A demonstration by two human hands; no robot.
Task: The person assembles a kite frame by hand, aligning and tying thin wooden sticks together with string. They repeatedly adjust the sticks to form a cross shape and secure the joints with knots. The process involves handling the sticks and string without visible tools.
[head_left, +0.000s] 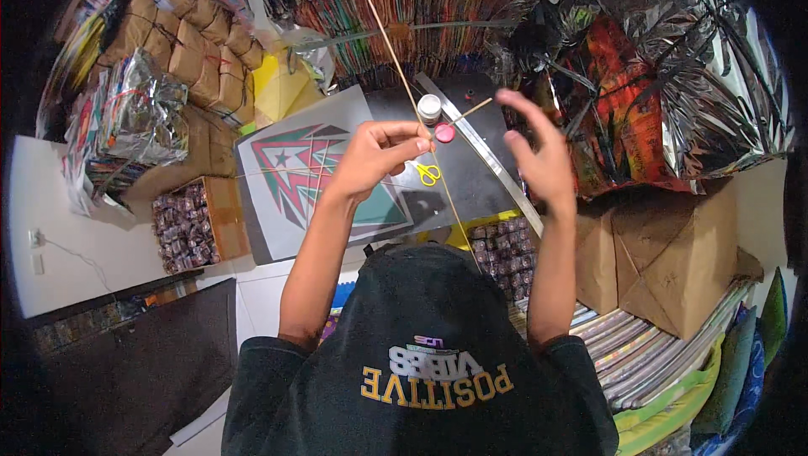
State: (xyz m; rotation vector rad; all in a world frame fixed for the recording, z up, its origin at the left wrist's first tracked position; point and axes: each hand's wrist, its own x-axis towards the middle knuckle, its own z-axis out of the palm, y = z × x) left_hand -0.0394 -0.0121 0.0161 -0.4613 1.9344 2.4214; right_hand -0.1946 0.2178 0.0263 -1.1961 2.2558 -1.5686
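Observation:
My left hand (379, 157) is raised over the black board, thumb and fingers pinching a long thin bamboo stick (387, 39). The stick slants from the far stacks down toward my chest. A shorter stick (471, 111) crosses close by the pinch; I cannot tell if it is joined to the long one. My right hand (543, 157) is open beside the short stick's free end, fingers apart. Beneath my hands are yellow-handled scissors (429, 174), a white jar (429, 108) and a pink round lid (444, 133). A grey sheet with red, green and black shapes (290, 212) lies by my left forearm.
A metal ruler (488, 153) lies diagonally on the black board (467, 182). Boxes of small dark wrapped pieces stand left (227, 225) and near my body. Colourful stacked sheets (404, 27) line the back. Brown paper bundles (198, 69) are at left, cardboard boxes (669, 254) at right.

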